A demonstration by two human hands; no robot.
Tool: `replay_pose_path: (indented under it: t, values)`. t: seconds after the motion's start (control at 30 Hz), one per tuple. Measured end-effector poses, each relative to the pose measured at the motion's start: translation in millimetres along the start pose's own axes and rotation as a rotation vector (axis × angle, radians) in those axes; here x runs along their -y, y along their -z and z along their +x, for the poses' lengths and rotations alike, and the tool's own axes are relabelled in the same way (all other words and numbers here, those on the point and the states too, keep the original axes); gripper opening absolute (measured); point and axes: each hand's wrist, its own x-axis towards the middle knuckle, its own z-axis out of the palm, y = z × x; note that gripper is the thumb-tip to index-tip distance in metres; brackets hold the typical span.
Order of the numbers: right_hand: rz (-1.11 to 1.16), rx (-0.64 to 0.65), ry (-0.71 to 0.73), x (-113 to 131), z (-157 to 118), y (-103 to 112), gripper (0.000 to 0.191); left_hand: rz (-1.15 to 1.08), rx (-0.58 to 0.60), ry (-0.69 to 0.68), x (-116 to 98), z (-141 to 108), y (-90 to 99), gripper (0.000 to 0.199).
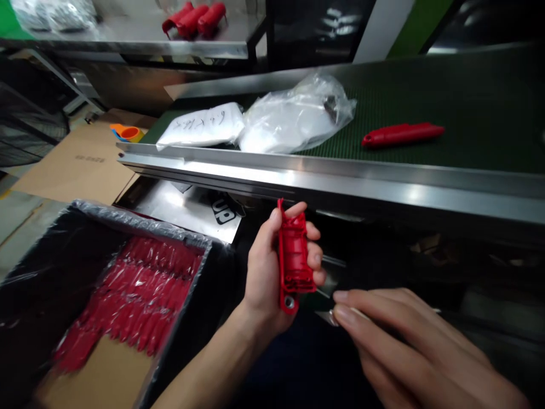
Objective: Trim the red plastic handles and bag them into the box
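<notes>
My left hand is wrapped round a red plastic housing, its hollow ribbed side facing me and a metal-lined hole at its lower end. Close by on the right, my right hand pinches a small knife between thumb and fingers. The knife's pointed blade aims toward the housing's lower end, apart from it. Most of the knife's handle is hidden by the fingers.
A metal-edged green conveyor belt runs across ahead, bearing plastic bags and one red part. At lower left stands a lined box with rows of red parts. More red parts lie on a shelf behind.
</notes>
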Motion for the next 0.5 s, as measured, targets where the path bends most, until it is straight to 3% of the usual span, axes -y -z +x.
replay_pose_path:
  t: [0.1,0.2,0.37,0.5]
  values:
    - [-0.170,-0.093,0.032,-30,17,11,0.051,0.008,-0.115,-0.013,-7,-2,7.5,0.035]
    - [-0.381,-0.224,-0.002,-76,56,26,0.041,0.039,-0.230,-0.051,-10,-5,15.7,0.034]
    - [-0.551,-0.059,-0.137,-144,121,46,0.027,0.063,-0.282,-0.072,-2,0,34.8,0.031]
    - [-0.537,0.106,-0.197,-167,138,47,0.025,0.049,-0.319,-0.109,7,7,56.9,0.041]
